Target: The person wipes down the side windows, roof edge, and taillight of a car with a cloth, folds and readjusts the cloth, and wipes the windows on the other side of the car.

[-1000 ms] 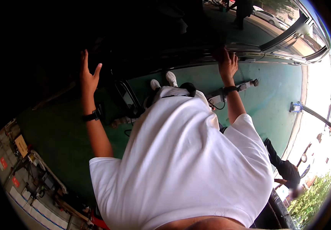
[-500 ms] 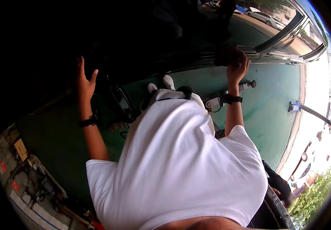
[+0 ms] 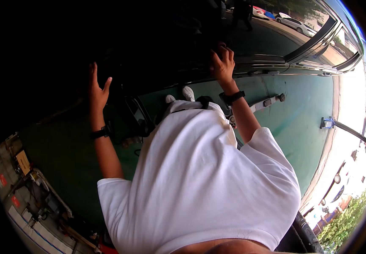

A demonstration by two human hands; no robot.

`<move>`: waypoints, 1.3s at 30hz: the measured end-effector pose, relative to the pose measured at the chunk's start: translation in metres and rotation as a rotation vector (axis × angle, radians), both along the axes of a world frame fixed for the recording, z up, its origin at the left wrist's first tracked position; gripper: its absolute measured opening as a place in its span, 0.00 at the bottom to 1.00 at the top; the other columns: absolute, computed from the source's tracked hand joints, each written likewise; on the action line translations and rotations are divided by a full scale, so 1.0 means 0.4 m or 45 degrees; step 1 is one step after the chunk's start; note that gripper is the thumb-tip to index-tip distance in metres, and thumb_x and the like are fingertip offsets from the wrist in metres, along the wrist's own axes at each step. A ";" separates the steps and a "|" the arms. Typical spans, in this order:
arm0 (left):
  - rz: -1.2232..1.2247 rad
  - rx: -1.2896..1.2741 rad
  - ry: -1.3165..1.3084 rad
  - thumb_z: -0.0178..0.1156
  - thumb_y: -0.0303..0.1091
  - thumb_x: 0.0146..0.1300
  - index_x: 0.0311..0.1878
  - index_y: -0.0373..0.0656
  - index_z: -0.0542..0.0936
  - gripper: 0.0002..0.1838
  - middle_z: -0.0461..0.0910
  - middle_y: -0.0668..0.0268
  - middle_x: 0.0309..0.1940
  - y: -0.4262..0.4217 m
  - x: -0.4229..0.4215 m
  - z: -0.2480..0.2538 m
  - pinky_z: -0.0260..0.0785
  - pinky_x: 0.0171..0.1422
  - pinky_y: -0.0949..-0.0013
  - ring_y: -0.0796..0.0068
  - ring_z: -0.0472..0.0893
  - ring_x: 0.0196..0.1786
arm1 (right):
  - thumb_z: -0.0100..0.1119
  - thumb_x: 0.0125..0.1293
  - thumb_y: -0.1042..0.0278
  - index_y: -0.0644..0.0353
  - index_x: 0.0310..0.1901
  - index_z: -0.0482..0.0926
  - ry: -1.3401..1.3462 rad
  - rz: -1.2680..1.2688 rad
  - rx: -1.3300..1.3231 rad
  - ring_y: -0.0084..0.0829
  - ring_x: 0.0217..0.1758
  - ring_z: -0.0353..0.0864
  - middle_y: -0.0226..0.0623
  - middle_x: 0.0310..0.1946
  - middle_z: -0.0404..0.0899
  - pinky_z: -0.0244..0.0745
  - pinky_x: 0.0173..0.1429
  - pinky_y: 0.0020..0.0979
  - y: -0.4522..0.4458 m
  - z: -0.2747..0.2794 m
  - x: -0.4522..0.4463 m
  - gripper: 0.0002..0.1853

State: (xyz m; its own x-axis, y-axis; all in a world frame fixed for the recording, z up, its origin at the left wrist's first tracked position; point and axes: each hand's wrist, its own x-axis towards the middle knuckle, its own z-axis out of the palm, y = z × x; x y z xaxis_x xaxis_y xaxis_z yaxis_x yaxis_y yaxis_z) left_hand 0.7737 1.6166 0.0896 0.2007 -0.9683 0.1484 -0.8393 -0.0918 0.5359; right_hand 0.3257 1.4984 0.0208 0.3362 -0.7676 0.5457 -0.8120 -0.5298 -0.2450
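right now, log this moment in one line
left hand: spread open, contact unclear | right hand: partly curled, over dark car, grip unclear | floor: green, beneath

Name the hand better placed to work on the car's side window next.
Probably the right hand: it is up at the side window, while the left hand is spread open in shadow, farther from the visible glass.

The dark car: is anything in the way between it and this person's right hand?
Nothing visible stands between the right hand and the dark car, though deep shadow there could hide something thin.
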 end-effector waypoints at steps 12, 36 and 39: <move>0.034 0.013 0.051 0.64 0.47 0.70 0.82 0.57 0.54 0.42 0.51 0.54 0.82 0.002 -0.003 0.000 0.59 0.80 0.46 0.49 0.54 0.82 | 0.65 0.60 0.80 0.61 0.52 0.78 -0.939 -0.333 -0.126 0.38 0.49 0.81 0.41 0.48 0.80 0.79 0.56 0.36 -0.080 0.149 -0.128 0.17; 0.000 -0.132 0.146 0.65 0.41 0.70 0.82 0.55 0.55 0.42 0.51 0.56 0.82 0.008 0.001 -0.010 0.55 0.82 0.48 0.52 0.53 0.83 | 0.62 0.57 0.69 0.53 0.52 0.81 0.315 1.387 0.271 0.39 0.60 0.77 0.36 0.52 0.77 0.77 0.61 0.39 0.064 -0.058 0.465 0.19; -0.011 -0.183 0.190 0.67 0.35 0.68 0.81 0.56 0.57 0.42 0.52 0.53 0.82 0.008 0.005 -0.032 0.58 0.81 0.50 0.49 0.55 0.82 | 0.62 0.58 0.70 0.55 0.55 0.79 0.322 1.332 0.563 0.43 0.62 0.76 0.38 0.55 0.75 0.76 0.66 0.40 0.065 -0.021 0.387 0.21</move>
State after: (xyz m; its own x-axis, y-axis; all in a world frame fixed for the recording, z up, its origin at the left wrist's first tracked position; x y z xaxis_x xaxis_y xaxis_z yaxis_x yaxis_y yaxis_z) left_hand 0.7757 1.6199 0.0768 0.2225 -0.9412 0.2544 -0.7501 0.0014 0.6614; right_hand 0.4805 1.5242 0.0125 0.9793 -0.1581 0.1263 -0.0813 -0.8790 -0.4699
